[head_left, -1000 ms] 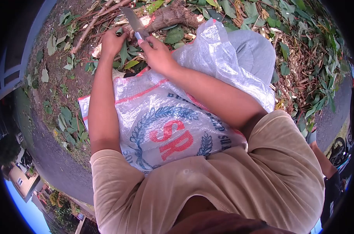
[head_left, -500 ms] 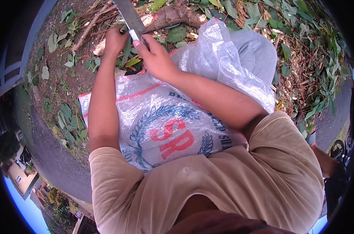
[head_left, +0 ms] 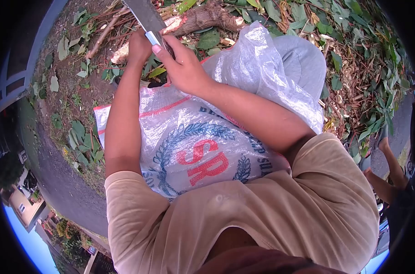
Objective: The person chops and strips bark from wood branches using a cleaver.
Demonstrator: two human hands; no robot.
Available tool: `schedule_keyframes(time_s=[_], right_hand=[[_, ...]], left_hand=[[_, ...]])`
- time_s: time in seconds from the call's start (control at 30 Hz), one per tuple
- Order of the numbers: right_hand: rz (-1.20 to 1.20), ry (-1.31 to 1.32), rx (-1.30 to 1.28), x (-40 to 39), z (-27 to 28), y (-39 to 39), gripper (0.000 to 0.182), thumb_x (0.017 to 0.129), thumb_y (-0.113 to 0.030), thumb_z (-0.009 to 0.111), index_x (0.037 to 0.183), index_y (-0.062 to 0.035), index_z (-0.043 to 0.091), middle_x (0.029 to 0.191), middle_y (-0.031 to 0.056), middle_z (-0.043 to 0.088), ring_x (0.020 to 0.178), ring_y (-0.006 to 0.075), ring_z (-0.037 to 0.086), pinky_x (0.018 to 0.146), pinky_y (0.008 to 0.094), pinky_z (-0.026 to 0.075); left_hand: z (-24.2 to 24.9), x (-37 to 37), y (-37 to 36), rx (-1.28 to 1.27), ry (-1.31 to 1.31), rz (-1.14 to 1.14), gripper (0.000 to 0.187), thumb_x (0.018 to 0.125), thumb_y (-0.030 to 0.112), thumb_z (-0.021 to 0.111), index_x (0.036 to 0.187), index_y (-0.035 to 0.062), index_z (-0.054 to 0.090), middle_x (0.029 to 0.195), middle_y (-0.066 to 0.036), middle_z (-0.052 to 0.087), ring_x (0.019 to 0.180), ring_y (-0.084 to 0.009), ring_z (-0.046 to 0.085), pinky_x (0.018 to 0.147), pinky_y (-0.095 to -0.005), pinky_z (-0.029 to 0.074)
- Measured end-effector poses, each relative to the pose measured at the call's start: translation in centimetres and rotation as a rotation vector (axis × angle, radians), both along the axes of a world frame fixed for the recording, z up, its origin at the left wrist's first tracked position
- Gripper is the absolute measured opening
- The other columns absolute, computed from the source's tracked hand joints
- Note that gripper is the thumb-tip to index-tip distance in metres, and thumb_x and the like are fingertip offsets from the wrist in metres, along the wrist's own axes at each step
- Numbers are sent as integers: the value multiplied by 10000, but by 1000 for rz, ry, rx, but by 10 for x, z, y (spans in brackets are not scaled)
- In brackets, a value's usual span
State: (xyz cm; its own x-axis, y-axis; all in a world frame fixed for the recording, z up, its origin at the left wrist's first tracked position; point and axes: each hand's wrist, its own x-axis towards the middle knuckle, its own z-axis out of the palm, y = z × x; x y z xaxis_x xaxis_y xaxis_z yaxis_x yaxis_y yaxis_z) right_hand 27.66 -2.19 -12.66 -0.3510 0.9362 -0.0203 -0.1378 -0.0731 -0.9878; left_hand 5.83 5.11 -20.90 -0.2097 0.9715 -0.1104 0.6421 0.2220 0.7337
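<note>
A large knife with a broad grey blade is in my right hand, whose fingers are wrapped round the handle. The blade points up and left. Close beside it, my left hand is closed over a partly stripped branch; its fingertips are largely hidden. A pale cut piece of wood shows left of that hand, and whether it joins the branch is unclear. A white woven sack with red and blue print covers my lap below both hands.
Leaves, twigs and wood chips cover the ground ahead and to the right. A thin stick lies at the upper left. Grey pavement runs along the left. Another person's bare leg shows at the far right.
The knife and my right hand have shifted slightly left. My left hand has moved only a little. More of the other person's legs is now visible at the far right.
</note>
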Motion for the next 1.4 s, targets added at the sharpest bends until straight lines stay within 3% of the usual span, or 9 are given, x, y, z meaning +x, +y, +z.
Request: schedule_keyframes(time_s=[0.03, 0.13, 0.3, 0.5, 0.6, 0.67, 1.0, 1.2, 1.4], right_hand=[[-22, -43, -97, -3, -15, 4, 429, 1066, -381, 577, 1195, 27, 594, 805, 169, 661, 700, 284, 690, 658, 418, 529], [-20, 0, -504, -1, -40, 17, 437, 1073, -386, 560, 1176, 37, 597, 775, 127, 648, 621, 238, 678, 547, 388, 538], [-46, -5, -470, 2, -25, 13, 422, 1074, -372, 558, 1181, 34, 603, 762, 125, 636, 578, 230, 652, 525, 386, 529], [-6, -37, -5, 6, -2, 4, 439, 1069, -384, 575, 1244, 18, 599, 817, 176, 674, 602, 268, 669, 597, 401, 524], [15, -20, -481, 3, -25, 12, 467, 1069, -400, 571, 1271, 20, 594, 830, 158, 691, 567, 248, 673, 541, 387, 544], [10, -127, -356, 5, -29, 14, 489, 1067, -410, 570, 1287, 26, 590, 826, 141, 691, 540, 228, 674, 498, 377, 555], [-59, 50, -136, 10, 6, 11, 431, 1068, -378, 569, 1230, 21, 598, 754, 137, 645, 543, 220, 669, 537, 384, 536], [-8, 15, -497, 11, -17, 11, 528, 1056, -407, 571, 1236, 89, 555, 792, 163, 665, 570, 253, 697, 520, 405, 568], [0, -92, -196, 7, -11, 0, 508, 1057, -422, 582, 1266, 40, 598, 640, 101, 617, 537, 199, 671, 517, 371, 535]], left_hand=[[7, 6, -2, 78, 141, -35, 369, 855, 324, 817, 1084, 36, 787, 974, -220, 770, 913, -342, 756, 821, -420, 562], [22, 12, -1, 64, 280, -76, 294, 888, 273, 793, 1112, 83, 796, 947, -153, 781, 826, -232, 747, 814, -354, 565], [27, 3, 2, -26, 236, -107, 291, 871, 269, 796, 1108, 100, 801, 934, -139, 788, 831, -239, 752, 800, -368, 567], [43, 19, -3, -75, 301, -34, 425, 822, 247, 801, 1203, 61, 765, 1004, -201, 779, 940, -344, 762, 878, -418, 573], [42, 7, -2, 10, 279, -121, 442, 806, 226, 824, 1198, 37, 741, 1037, -214, 773, 931, -331, 764, 850, -402, 587], [43, 6, -2, -66, 225, -62, 435, 815, 241, 846, 1187, 49, 731, 1014, -155, 780, 903, -241, 748, 853, -374, 570], [59, 17, -2, 23, 309, -56, 491, 796, 223, 838, 1222, 14, 710, 1051, -218, 772, 957, -341, 763, 855, -410, 584], [42, 6, 7, -13, 360, -86, 515, 797, 312, 865, 1227, 57, 741, 1034, -125, 801, 913, -229, 772, 841, -361, 579], [28, -4, 11, -17, 435, 36, 523, 809, 324, 843, 1252, 68, 732, 1038, -141, 799, 934, -249, 769, 865, -359, 572]])
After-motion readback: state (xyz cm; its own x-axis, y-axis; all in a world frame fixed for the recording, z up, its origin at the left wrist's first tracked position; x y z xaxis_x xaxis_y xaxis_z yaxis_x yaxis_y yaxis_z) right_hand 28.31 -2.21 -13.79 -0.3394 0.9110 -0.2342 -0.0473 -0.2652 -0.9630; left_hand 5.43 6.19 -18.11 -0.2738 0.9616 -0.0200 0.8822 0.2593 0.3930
